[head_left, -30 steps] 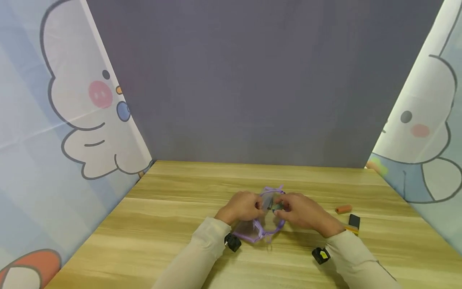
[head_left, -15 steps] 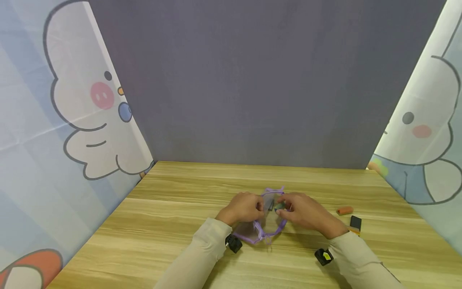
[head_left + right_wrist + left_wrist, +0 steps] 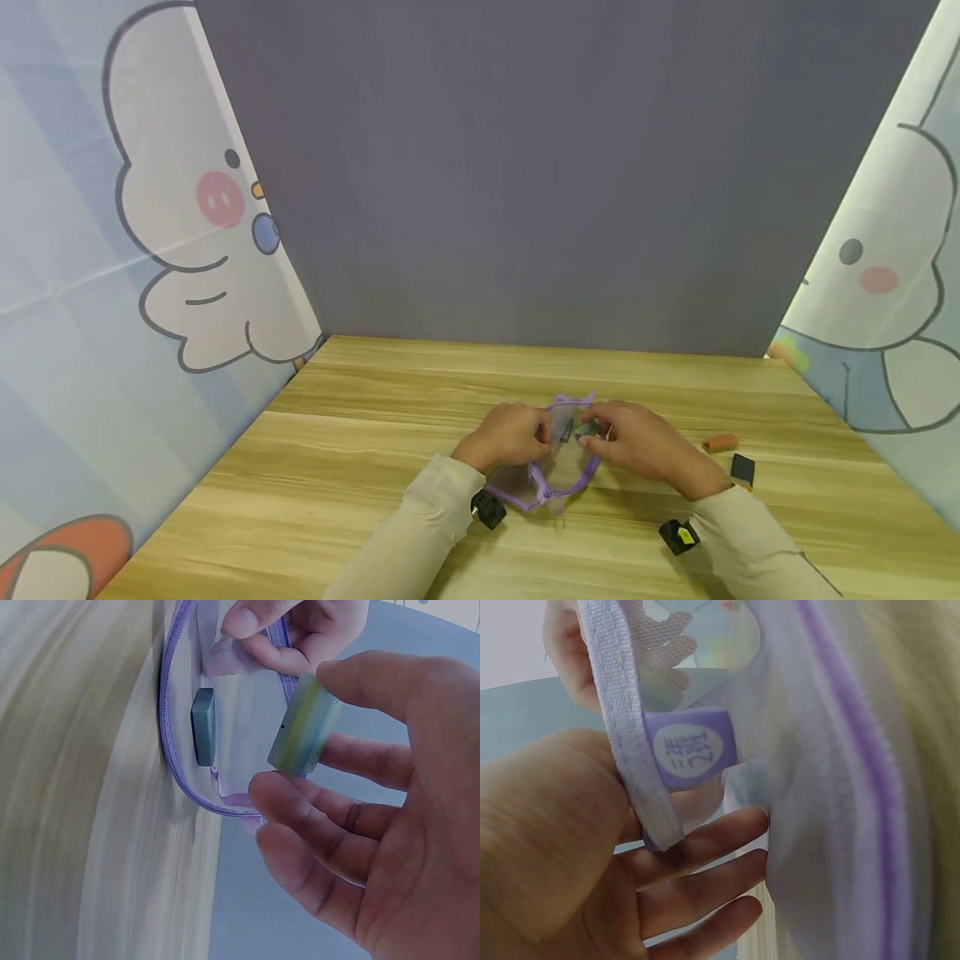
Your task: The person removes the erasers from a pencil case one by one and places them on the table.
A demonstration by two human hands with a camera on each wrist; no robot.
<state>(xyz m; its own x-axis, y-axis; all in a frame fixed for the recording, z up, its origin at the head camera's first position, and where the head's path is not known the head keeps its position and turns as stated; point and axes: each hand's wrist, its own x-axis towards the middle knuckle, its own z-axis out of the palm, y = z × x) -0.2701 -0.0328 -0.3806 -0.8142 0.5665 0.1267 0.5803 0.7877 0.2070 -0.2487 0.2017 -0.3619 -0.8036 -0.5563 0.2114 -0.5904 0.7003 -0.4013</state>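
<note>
A see-through mesh pouch with purple zip edging [image 3: 587, 477] lies on the table with its mouth spread. My left hand [image 3: 510, 435] pinches the edge of that mouth, where a purple label [image 3: 694, 746] hangs by a white strap. Over the opening, my right hand [image 3: 637, 440] holds a small block [image 3: 304, 731] striped green, yellow and blue between thumb and fingers. A dark teal block [image 3: 204, 727] lies inside the pouch, apart from the held one. In the left wrist view, mesh partly veils the right fingers.
To the right of my right hand lie an orange piece [image 3: 720, 442] and a black block [image 3: 743, 467]; something orange shows at the black block's near edge, partly hidden by my forearm. A grey panel [image 3: 510, 167] stands behind the wooden table [image 3: 375, 400], with printed cloth at both sides.
Everything has drifted slightly rightward in the head view. The striped block shows more clearly between my right fingers. My left hand keeps its hold on the pouch edge.
</note>
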